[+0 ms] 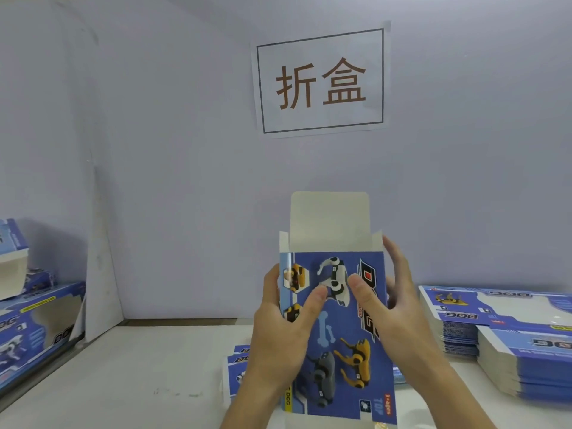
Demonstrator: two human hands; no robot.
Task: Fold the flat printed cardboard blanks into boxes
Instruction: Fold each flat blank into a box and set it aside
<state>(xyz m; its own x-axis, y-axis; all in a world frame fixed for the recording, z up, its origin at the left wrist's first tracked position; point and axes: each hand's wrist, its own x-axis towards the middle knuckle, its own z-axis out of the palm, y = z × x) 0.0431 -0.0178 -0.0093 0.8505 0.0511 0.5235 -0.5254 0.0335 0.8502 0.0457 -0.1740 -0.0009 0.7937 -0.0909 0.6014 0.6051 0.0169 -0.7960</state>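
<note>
Centre of frame: one printed box [337, 329] is held upright above the bench [139, 376], top flap standing open. The left hand [283, 329] grips its left edge, thumb across the printed face; the right hand [390, 308] holds the right edge, thumb in front, fingers behind. Risk: uneven squeeze could crease a panel or collapse the opened body; the side tabs may snag when the flap tucks. Stacks of flat blanks [507, 335] lie at lower right, finished boxes [34, 323] at left. Open bench room lies at lower left; the wall [185, 150] stands close behind.
</note>
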